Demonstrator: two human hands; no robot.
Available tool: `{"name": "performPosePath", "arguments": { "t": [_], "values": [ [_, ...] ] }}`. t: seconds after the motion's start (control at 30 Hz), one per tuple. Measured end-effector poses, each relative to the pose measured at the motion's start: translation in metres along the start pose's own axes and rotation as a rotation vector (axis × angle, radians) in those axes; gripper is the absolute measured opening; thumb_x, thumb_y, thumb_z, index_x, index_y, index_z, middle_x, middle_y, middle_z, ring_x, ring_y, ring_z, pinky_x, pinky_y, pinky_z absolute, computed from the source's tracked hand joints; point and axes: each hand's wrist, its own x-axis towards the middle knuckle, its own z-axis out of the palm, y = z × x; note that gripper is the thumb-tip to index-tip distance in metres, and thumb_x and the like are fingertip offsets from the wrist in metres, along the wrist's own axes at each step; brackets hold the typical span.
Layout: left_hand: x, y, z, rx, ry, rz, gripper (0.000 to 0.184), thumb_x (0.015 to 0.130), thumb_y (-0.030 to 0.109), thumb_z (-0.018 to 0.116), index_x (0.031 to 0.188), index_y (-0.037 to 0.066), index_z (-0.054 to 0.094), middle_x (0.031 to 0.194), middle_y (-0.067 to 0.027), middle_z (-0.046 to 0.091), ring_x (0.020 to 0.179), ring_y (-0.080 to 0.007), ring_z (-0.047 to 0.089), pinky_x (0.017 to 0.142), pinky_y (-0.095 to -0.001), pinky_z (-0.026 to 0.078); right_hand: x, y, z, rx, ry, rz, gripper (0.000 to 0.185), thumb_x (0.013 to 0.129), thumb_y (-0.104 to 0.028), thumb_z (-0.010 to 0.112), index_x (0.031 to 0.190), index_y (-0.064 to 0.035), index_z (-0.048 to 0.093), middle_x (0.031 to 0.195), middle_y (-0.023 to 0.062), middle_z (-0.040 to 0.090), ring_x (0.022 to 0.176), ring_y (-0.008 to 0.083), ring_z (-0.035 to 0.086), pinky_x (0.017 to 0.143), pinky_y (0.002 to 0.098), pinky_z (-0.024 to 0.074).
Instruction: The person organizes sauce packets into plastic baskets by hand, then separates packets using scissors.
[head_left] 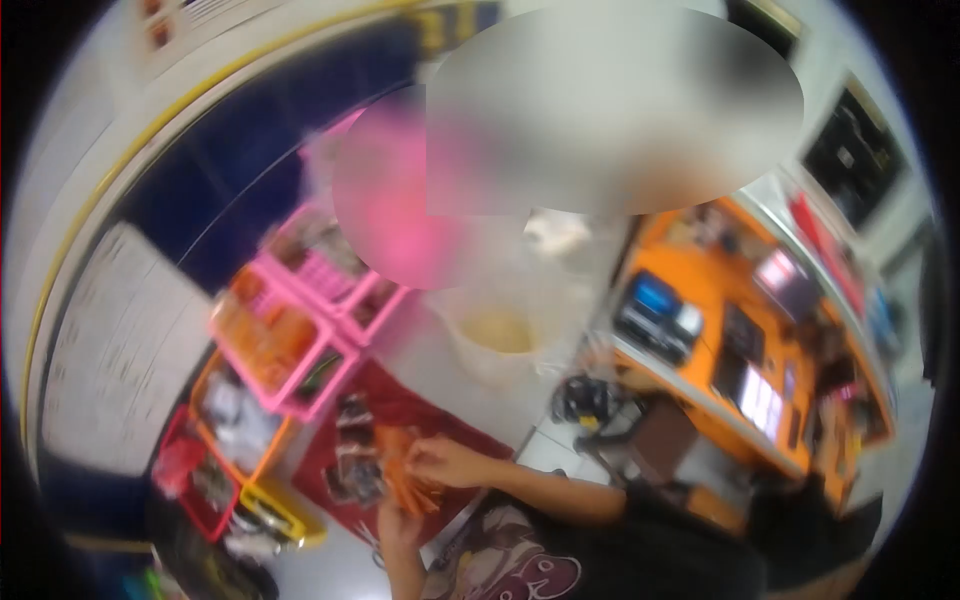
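Note:
My left hand comes up from the bottom edge, closed on the lower end of an orange bundle. Reaching in from the right, my right hand has its fingers closed at the bundle's upper right side. The bundle looks like thin orange pieces or wrappers; blur hides what exactly it is. Beneath both hands lies a dark red cloth or mat. Several small dark and silvery packets rest on it, just left of the bundle.
Pink baskets, one with orange items, stand upper left of the mat. Below them are an orange-rimmed basket, a red basket and a yellow one. A clear bag lies beyond. An orange desk with devices is right.

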Motion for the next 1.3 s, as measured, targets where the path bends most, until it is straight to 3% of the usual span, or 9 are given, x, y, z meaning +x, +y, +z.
{"name": "performPosePath", "arguments": {
  "t": [0.13,0.27,0.37,0.43,0.63,0.8,0.87,1.0,1.3],
  "values": [
    [0.009,-0.032,-0.014,-0.324,-0.112,-0.264,0.031,0.099,0.026,0.061,0.123,0.005,0.062,0.113,-0.0101,0.068,0.101,-0.0267,0.066,0.08,-0.0381,0.057,-0.068,-0.013,-0.049,0.36,0.007,0.228,0.034,0.105,-0.033,0.052,0.119,-0.0046,0.066,0.107,0.0059,0.071,0.099,0.0154,0.065,0.085,0.0319,0.0527],
    [0.019,-0.073,0.002,-0.214,-0.094,-0.399,0.031,0.096,0.026,0.065,0.122,0.008,0.064,0.116,-0.008,0.068,0.1,-0.0242,0.067,0.078,-0.0357,0.058,-0.182,0.136,-0.103,0.19,0.599,0.457,0.055,0.102,-0.048,0.053,0.127,-0.0009,0.065,0.119,0.0162,0.07,0.106,0.0228,0.067,0.093,0.0343,0.0515],
    [0.013,-0.093,0.048,-0.23,-0.066,-0.368,0.038,0.095,0.02,0.068,0.129,0.007,0.058,0.123,-0.0132,0.065,0.089,-0.0279,0.071,0.069,-0.0392,0.061,-0.295,0.311,-0.098,-0.14,0.466,1.207,0.112,0.084,-0.09,0.019,0.137,0.0006,0.057,0.143,0.0258,0.053,0.141,0.0392,0.042,0.119,0.0457,0.0267],
    [0.01,-0.102,0.109,-0.188,-0.202,-0.348,0.032,0.098,0.018,0.063,0.128,0.008,0.06,0.118,-0.0096,0.065,0.092,-0.024,0.069,0.072,-0.038,0.061,-0.353,0.381,-0.064,0.024,0.355,1.11,0.121,0.078,-0.096,0.018,0.143,0.0016,0.05,0.152,0.0277,0.041,0.148,0.0362,0.031,0.121,0.0475,0.0221],
    [0.048,-0.184,0.146,-0.281,-0.049,-0.43,0.025,0.102,0.019,0.057,0.126,0.014,0.062,0.11,-0.0032,0.064,0.105,-0.0159,0.061,0.082,-0.0326,0.06,-0.48,0.243,-0.188,0.41,0.366,0.977,0.095,0.091,-0.083,0.021,0.129,-0.0087,0.067,0.152,0.0193,0.045,0.145,0.0335,0.035,0.119,0.0466,0.0247],
    [0.073,-0.271,0.195,-0.223,-0.05,-0.408,0.031,0.098,0.015,0.062,0.129,0.008,0.062,0.121,-0.0091,0.063,0.112,-0.0234,0.062,0.093,-0.0371,0.058,-0.64,0.259,-0.363,-0.094,1.222,0.525,0.051,0.1,-0.049,0.052,0.112,-0.0042,0.071,0.117,0.0129,0.069,0.106,0.0218,0.062,0.094,0.0435,0.0492],
    [0.068,-0.293,0.219,-0.151,-0.04,-0.462,0.033,0.097,0.014,0.063,0.13,0.007,0.06,0.123,-0.0107,0.062,0.115,-0.0246,0.061,0.094,-0.042,0.058,-0.7,0.314,-0.44,-0.155,1.662,0.658,0.042,0.09,-0.029,0.069,0.12,-0.0012,0.065,0.108,0.0209,0.069,0.099,0.0344,0.067,0.087,0.0411,0.052],
    [0.065,-0.318,0.24,0.052,-0.023,-0.515,0.044,0.091,0.016,0.069,0.132,0.006,0.056,0.126,-0.0139,0.061,0.115,-0.0265,0.063,0.086,-0.0466,0.061,-0.73,0.326,-0.549,-0.626,1.492,1.416,0.053,0.087,-0.04,0.067,0.138,-0.0303,0.056,0.161,0.019,0.026,0.147,0.04,0.026,0.108,0.0615,0.0359],
    [0.053,-0.341,0.25,0.256,0.246,-0.385,0.048,0.085,0.014,0.071,0.13,0.006,0.056,0.113,-0.0129,0.067,0.088,-0.0305,0.071,0.076,-0.0476,0.062,-0.749,0.343,-0.626,-0.543,1.364,1.577,0.053,0.093,-0.035,0.052,0.145,-0.0352,0.048,0.165,0.018,0.017,0.151,0.0413,0.017,0.112,0.0651,0.0266]
  ]
}}
